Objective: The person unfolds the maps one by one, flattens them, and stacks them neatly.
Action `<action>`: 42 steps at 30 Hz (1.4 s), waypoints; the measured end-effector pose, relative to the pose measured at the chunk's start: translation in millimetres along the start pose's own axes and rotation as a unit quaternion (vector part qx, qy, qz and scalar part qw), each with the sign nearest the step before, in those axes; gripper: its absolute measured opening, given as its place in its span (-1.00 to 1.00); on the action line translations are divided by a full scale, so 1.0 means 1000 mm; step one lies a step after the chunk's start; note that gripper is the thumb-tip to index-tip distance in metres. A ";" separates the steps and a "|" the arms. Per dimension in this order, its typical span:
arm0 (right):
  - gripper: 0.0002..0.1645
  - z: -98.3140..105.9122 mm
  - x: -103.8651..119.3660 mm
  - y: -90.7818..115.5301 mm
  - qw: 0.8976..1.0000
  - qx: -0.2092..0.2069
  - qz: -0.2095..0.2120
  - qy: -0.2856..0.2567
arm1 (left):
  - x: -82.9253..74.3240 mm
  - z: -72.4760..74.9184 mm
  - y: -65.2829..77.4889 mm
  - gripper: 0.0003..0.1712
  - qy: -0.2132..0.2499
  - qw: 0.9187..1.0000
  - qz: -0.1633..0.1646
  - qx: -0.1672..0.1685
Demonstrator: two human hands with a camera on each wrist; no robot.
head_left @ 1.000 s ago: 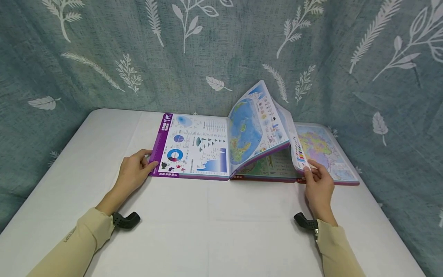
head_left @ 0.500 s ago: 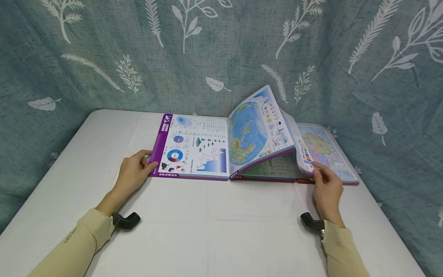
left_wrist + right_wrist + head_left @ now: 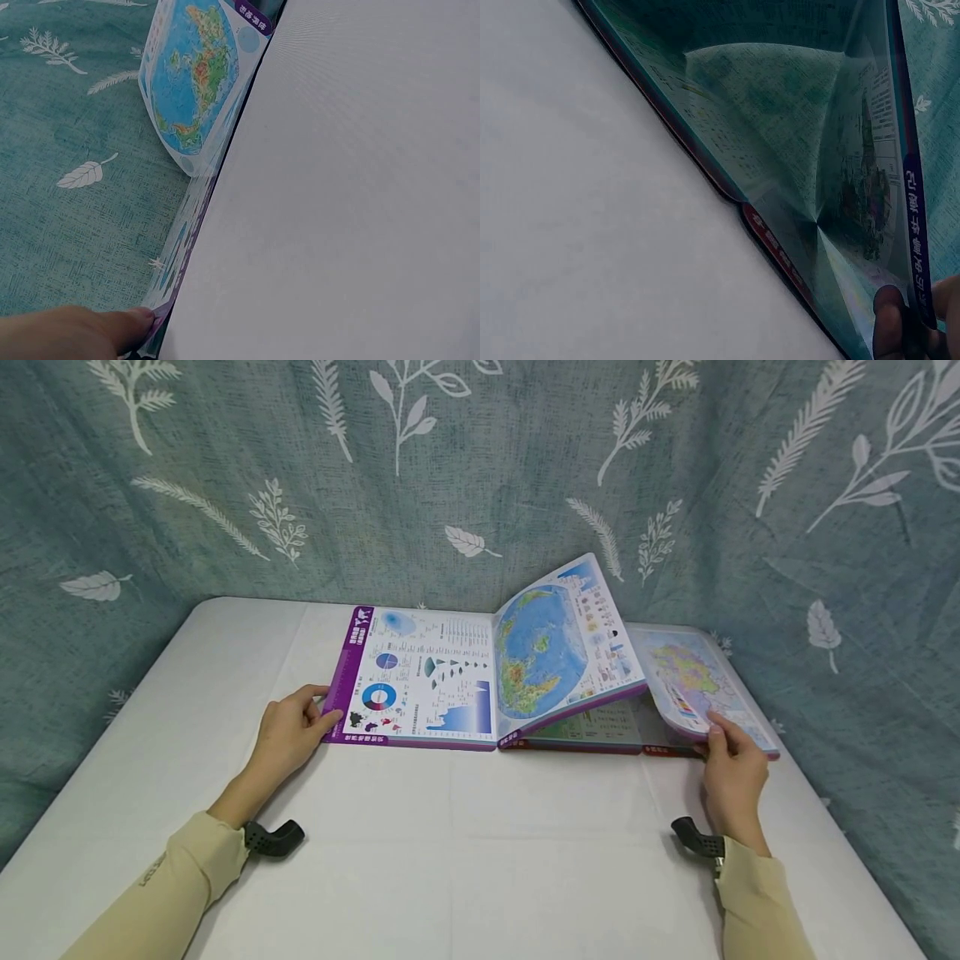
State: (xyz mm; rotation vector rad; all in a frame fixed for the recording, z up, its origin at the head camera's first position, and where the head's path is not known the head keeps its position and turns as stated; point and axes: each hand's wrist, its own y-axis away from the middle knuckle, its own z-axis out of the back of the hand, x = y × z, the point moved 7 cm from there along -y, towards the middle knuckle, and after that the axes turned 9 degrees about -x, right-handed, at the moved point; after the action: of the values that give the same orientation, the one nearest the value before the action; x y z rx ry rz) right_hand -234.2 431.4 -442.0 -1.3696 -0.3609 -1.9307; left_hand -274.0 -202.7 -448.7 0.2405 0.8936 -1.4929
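A purple-edged folding map (image 3: 420, 677) lies with its left panel flat on the white table. Its middle panel, printed with a blue globe-like map (image 3: 543, 643), slants up from a crease. My left hand (image 3: 288, 731) pinches the left panel's outer edge; its thumb (image 3: 112, 330) lies on the corner in the left wrist view. At the other end, my right hand (image 3: 733, 772) pinches the near corner of the lifted end panel (image 3: 681, 703), also seen in the right wrist view. Underneath is a red-edged map (image 3: 592, 727), partly covered; its pastel right panel shows.
The white-covered table (image 3: 450, 852) extends in front of the maps and to their left. Behind and along the sides hangs a green-blue curtain (image 3: 300, 527) with white leaf prints. A black device (image 3: 273, 837) is on each wrist.
My right hand has moved right, drawing the end panel outward with it. The raised middle panel has tilted lower and rightward. My left hand has stayed on the left edge.
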 end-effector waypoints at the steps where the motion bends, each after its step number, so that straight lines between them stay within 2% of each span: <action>1: -0.52 0.000 -0.001 -0.001 1.000 0.001 -0.011 -0.013 | 0.000 0.000 0.000 -0.48 0.000 1.000 0.000 0.000; 5: -0.50 0.002 -0.007 -0.006 0.997 -0.003 -0.052 -0.050 | 0.001 0.001 0.001 -0.48 0.000 1.000 0.001 -0.002; 7: -0.46 0.004 -0.009 -0.009 0.997 -0.005 -0.057 -0.048 | 0.001 0.001 0.001 -0.48 0.000 1.000 0.002 -0.002; 13: -0.11 0.009 -0.014 -0.016 0.999 -0.011 -0.042 0.004 | 0.001 0.002 0.002 -0.49 0.001 1.000 0.002 -0.005; 16: -0.01 0.014 -0.016 -0.019 0.999 -0.023 -0.044 0.016 | 0.001 0.004 0.002 -0.49 0.001 1.000 0.000 -0.008; 23: 0.00 0.022 -0.025 -0.026 0.996 -0.045 -0.062 0.046 | 0.003 0.003 0.002 -0.48 0.000 1.000 0.007 -0.005; 28: 0.02 0.031 -0.033 -0.030 0.994 -0.048 -0.058 0.073 | 0.002 0.000 0.001 -0.48 0.001 1.000 0.005 -0.002; 34: 0.02 0.037 -0.036 -0.033 0.992 -0.029 -0.009 0.124 | 0.000 -0.002 0.000 -0.49 0.002 1.000 0.000 -0.002; 37: -0.05 0.038 -0.034 -0.034 0.989 -0.036 0.016 0.142 | -0.001 -0.002 0.000 -0.49 0.001 1.000 0.000 -0.003; 42: -0.12 0.043 -0.033 -0.038 0.986 -0.056 0.031 0.156 | 0.000 0.001 0.000 -0.50 0.001 1.000 -0.001 -0.007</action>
State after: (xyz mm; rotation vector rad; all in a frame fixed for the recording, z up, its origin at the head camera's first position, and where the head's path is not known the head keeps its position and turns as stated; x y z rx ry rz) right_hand -225.6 496.7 -447.7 -1.1074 -0.0579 -2.0974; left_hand -273.8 -203.3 -448.6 0.2308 0.9069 -1.4874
